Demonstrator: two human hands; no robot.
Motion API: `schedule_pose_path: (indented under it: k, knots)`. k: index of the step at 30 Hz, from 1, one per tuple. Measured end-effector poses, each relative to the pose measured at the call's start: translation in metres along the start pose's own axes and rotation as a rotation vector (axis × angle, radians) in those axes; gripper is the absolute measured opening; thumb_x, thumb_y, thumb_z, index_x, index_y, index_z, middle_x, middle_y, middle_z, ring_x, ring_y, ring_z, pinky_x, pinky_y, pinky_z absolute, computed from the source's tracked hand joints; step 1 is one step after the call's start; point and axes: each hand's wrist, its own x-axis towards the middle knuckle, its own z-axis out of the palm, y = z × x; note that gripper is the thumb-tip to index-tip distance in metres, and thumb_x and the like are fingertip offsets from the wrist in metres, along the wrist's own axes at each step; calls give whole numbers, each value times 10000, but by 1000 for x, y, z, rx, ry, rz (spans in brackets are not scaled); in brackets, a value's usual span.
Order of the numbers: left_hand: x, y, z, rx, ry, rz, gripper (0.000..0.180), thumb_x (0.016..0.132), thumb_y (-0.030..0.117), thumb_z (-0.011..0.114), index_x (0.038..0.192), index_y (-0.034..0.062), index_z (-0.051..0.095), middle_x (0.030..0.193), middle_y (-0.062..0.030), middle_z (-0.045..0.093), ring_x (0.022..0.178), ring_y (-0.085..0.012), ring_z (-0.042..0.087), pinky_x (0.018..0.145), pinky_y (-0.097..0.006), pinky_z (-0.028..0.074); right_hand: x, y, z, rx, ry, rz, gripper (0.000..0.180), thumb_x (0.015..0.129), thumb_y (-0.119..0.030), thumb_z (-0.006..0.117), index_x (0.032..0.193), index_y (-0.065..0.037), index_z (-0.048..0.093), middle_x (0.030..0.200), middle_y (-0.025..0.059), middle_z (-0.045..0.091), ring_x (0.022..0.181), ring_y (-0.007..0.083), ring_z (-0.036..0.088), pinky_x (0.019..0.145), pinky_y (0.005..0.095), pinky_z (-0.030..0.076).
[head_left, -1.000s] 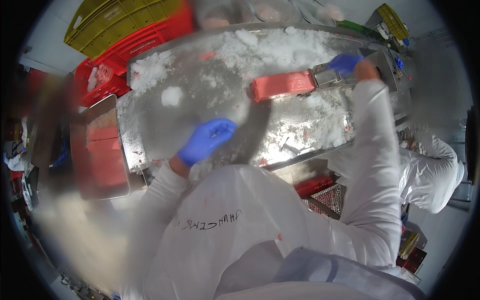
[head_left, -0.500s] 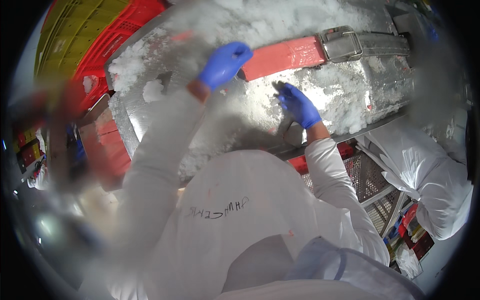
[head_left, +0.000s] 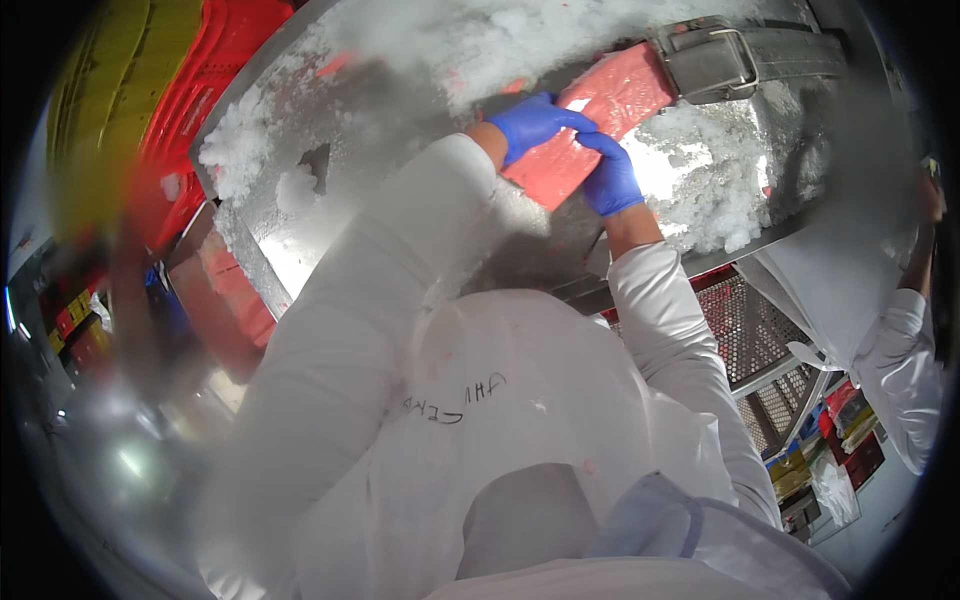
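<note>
A long, flat salmon-pink slab (head_left: 627,88) with a glossy surface reaches out from a square metal frame (head_left: 705,62) at the end of a narrow steel channel (head_left: 795,55). Its near end is tilted toward me and to the left. My left hand (head_left: 530,128), in a blue glove, grips the slab's far left side, thumb across the top. From the near right side my right hand (head_left: 612,177), gloved alike, closes on it too. The two hands meet over the slab, and their undersides are hidden. White crushed ice (head_left: 690,150) lies around on the metal table (head_left: 290,245).
Red (head_left: 205,110) and yellow crates (head_left: 125,90) stand at the far left. More pink slabs (head_left: 225,280) sit in a container beside the table's left edge. At right another person's white sleeve (head_left: 905,350) shows near a perforated metal rack (head_left: 750,320). Small pink scraps lie in the ice.
Both hands have come together and taken hold of the slab, which has swung so its near end lies lower. The other person's arm at right now shows more.
</note>
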Motion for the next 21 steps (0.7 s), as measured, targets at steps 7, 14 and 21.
schedule_pose_path:
  k: [7,14,21]
  knots:
    - [-45,-10,-7,-133,-86,15,653,812,279,743,1346,-48,558,1142,-194,670,969,-294,722,772,-421,612,-29,14,24,13,-48,16,535,837,-103,614,1363,-6,587,1306,142,673,1237,314,641,1115,442,490]
    - [-121,-102,-71,-207,-167,-26,570,779,278,757,1229,-63,673,1086,-187,718,891,-260,718,794,-397,580,-78,119,83,46,15,379,455,909,-217,647,1320,-25,615,1237,143,696,1149,293,679,1031,441,543]
    - [-277,-259,-190,257,192,239,844,730,284,878,1453,4,545,1349,-179,646,1262,-284,607,1064,-404,487,-99,178,152,-1520,-816,252,528,935,-442,754,1296,-65,670,1242,138,696,1124,233,685,977,378,537]
